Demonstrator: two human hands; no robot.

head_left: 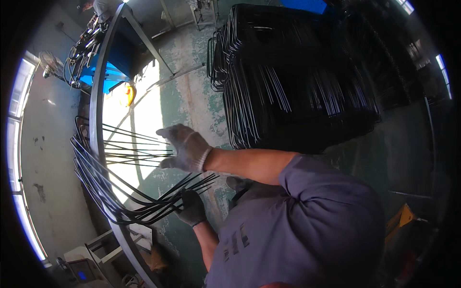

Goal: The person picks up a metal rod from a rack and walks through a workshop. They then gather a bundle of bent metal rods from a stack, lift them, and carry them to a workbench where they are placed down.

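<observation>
My right hand [185,147], in a pale knitted glove, is spread around the near ends of several thin dark rods [135,155], with thumb and fingers apart. Whether it touches them is not clear. My left hand [192,208], in a dark glove, grips the lower ends of a bundle of bent black metal rods [144,212]. The bundle curves over a grey metal frame bar [97,118] and hangs on both sides of it.
Large stacks of bent black metal frames [288,86] stand on the worn green floor at the upper right. A blue machine [108,77] and a person [102,9] are at the upper left. A whitish stand [111,248] is below left, a yellow object [405,216] at right.
</observation>
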